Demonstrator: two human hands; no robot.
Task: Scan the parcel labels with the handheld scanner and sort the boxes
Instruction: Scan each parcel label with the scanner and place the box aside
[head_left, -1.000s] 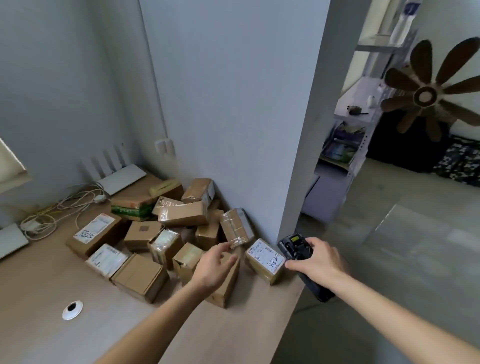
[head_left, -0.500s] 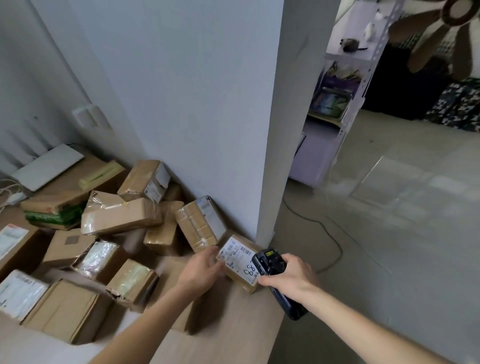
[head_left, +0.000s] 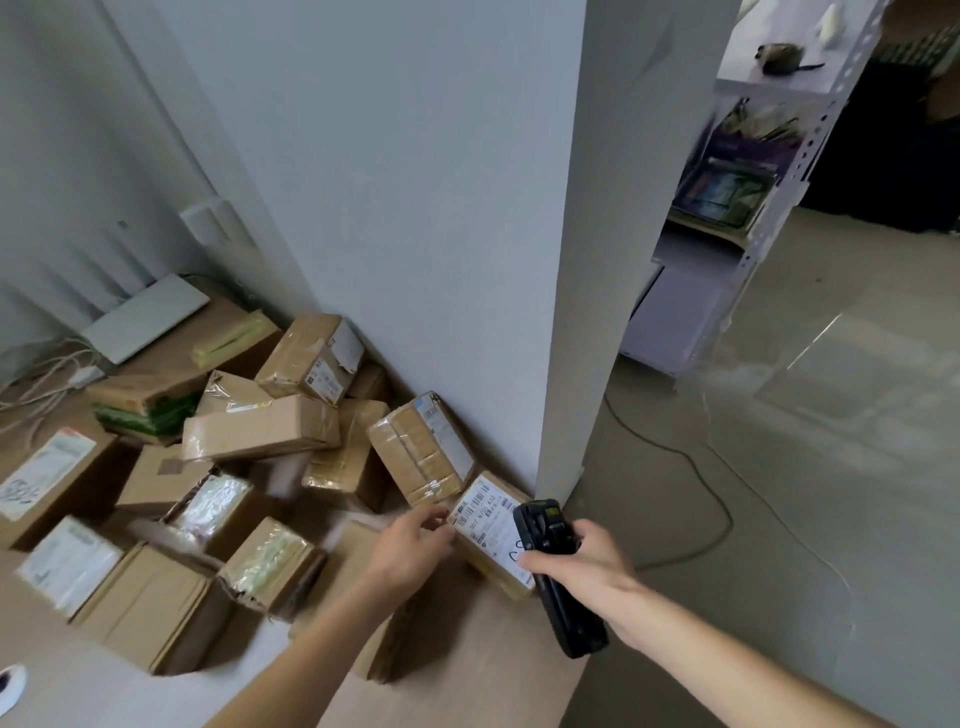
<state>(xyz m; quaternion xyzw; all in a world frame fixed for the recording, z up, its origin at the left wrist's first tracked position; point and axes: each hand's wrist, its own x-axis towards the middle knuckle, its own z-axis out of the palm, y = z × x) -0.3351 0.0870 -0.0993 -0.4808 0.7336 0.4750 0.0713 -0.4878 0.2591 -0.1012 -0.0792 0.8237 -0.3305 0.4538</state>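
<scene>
A small cardboard box with a white barcode label lies on the wooden table at the foot of the white wall corner. My left hand touches its left edge, fingers curled at the label's corner. My right hand grips a black handheld scanner held just over the label's right side. Several taped brown boxes are piled to the left against the wall.
A white wall corner rises right behind the labelled box. The table's right edge drops to a grey floor with a cable. A white router and wires sit at the back left; a shelf unit stands beyond.
The view has closed in on the boxes. My left hand reached from the pile's middle to the labelled box, and the scanner came in over its label.
</scene>
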